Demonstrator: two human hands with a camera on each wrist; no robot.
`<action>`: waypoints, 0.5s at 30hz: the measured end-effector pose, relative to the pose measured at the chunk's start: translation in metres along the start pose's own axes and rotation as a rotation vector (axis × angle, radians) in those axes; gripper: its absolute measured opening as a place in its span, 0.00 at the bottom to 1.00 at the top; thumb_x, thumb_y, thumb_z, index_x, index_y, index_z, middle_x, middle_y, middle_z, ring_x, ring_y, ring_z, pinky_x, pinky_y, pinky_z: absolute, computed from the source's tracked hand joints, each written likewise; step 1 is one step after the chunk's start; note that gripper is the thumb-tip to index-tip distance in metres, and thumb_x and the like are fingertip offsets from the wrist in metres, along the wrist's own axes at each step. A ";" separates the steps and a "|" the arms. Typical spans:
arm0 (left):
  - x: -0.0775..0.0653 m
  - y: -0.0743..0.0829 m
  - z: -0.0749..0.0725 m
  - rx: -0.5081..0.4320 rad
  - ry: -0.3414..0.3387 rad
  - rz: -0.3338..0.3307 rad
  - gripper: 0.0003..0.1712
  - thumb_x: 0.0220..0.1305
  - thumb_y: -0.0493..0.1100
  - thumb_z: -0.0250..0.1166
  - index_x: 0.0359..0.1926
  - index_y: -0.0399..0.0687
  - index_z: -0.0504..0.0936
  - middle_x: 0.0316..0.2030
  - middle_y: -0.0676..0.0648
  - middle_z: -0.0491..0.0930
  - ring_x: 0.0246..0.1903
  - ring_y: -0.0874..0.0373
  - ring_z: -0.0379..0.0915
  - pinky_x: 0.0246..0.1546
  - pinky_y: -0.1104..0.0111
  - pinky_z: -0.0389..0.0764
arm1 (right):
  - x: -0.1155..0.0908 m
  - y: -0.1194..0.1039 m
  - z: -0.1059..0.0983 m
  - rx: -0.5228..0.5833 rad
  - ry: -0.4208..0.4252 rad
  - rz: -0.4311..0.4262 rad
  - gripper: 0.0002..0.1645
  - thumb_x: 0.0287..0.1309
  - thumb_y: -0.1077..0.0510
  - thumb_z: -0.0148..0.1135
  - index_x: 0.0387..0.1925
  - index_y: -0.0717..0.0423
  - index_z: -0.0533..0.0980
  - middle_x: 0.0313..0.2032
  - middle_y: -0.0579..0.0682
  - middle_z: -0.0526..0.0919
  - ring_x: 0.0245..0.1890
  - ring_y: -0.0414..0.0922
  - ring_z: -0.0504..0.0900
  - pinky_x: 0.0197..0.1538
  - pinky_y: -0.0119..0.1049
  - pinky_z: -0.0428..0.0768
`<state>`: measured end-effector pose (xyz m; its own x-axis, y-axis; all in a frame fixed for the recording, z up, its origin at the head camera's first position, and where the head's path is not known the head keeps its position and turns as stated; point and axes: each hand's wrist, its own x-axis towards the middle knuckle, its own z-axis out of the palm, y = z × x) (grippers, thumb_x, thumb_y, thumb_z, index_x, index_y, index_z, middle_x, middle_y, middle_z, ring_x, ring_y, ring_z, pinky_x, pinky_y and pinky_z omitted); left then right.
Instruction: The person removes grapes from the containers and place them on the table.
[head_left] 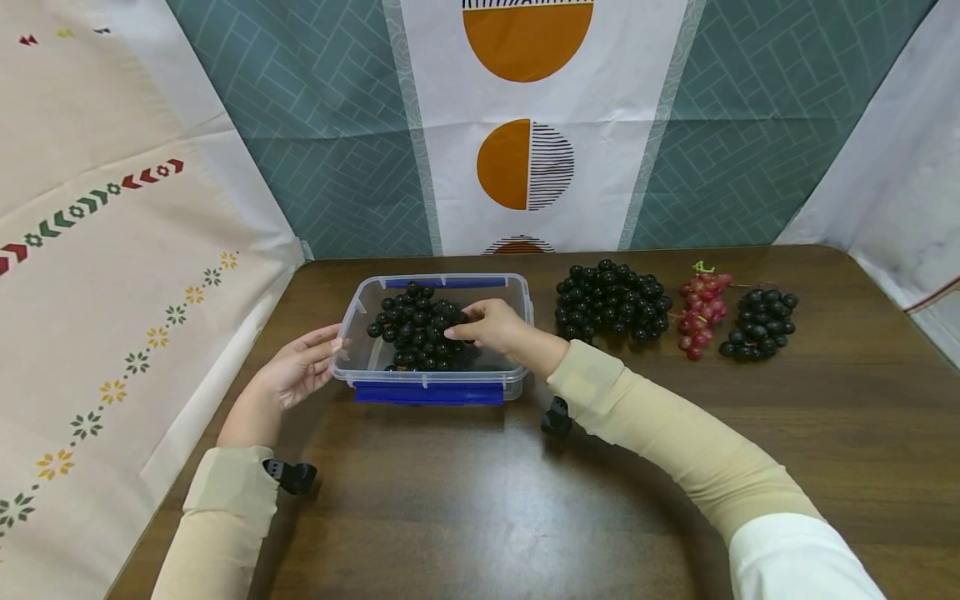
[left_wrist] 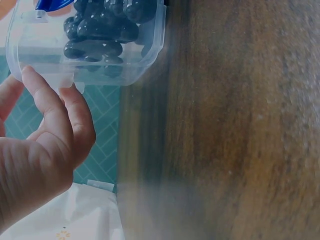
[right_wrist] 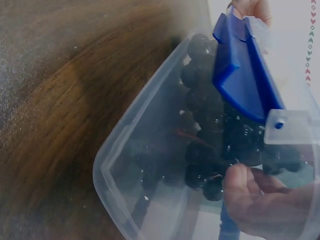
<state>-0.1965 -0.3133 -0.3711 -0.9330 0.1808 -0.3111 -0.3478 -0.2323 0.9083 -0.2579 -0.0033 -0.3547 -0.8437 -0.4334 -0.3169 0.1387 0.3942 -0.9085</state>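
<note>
A clear plastic container (head_left: pixel 450 377) with blue clips (head_left: pixel 427 393) sits on the table, holding a bunch of black grapes (head_left: pixel 412 327). My right hand (head_left: pixel 495 327) reaches inside over the right wall and pinches the right side of that bunch. Through the clear wall in the right wrist view, its thumb and fingers (right_wrist: pixel 237 182) show against the grapes. At the container's left end, my left hand (head_left: pixel 300 367) touches the outer wall with loosely extended fingers. The left wrist view has these fingertips (left_wrist: pixel 29 72) by the container's corner.
On the table (head_left: pixel 450 508), right of the container, lie a large bunch of black grapes (head_left: pixel 611 300), a bunch of red grapes (head_left: pixel 703 310) and a smaller dark bunch (head_left: pixel 761 323). A patterned cloth (head_left: pixel 525 167) hangs behind the table; a pale embroidered cloth (head_left: pixel 127 292) borders the left.
</note>
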 end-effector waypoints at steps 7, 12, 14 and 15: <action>0.001 -0.002 0.000 -0.017 0.002 0.000 0.12 0.69 0.35 0.55 0.50 0.53 0.74 0.39 0.53 0.83 0.29 0.67 0.78 0.29 0.79 0.79 | 0.003 0.002 0.005 -0.009 0.022 0.026 0.44 0.58 0.49 0.66 0.69 0.58 0.58 0.70 0.57 0.59 0.55 0.54 0.75 0.61 0.46 0.72; 0.002 -0.002 -0.001 -0.020 0.005 0.000 0.12 0.69 0.35 0.55 0.50 0.54 0.74 0.39 0.53 0.83 0.30 0.67 0.78 0.29 0.79 0.80 | 0.002 0.001 0.006 0.054 0.033 0.026 0.44 0.57 0.49 0.66 0.69 0.58 0.58 0.70 0.57 0.58 0.60 0.56 0.71 0.63 0.46 0.71; 0.002 -0.002 -0.001 -0.021 0.008 -0.001 0.12 0.69 0.35 0.56 0.50 0.54 0.74 0.39 0.53 0.83 0.30 0.67 0.78 0.29 0.79 0.80 | 0.001 0.001 0.006 0.066 0.036 0.026 0.45 0.57 0.48 0.66 0.70 0.58 0.57 0.70 0.57 0.58 0.61 0.56 0.71 0.64 0.47 0.70; 0.002 -0.002 -0.001 -0.024 0.009 -0.002 0.12 0.69 0.35 0.56 0.50 0.54 0.74 0.39 0.53 0.83 0.30 0.67 0.78 0.29 0.79 0.80 | 0.001 0.001 0.006 0.068 0.038 0.027 0.45 0.57 0.48 0.66 0.70 0.58 0.57 0.70 0.56 0.59 0.60 0.56 0.71 0.64 0.47 0.70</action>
<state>-0.1979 -0.3135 -0.3743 -0.9330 0.1730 -0.3155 -0.3518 -0.2548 0.9007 -0.2553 -0.0082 -0.3575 -0.8582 -0.3916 -0.3318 0.1952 0.3489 -0.9166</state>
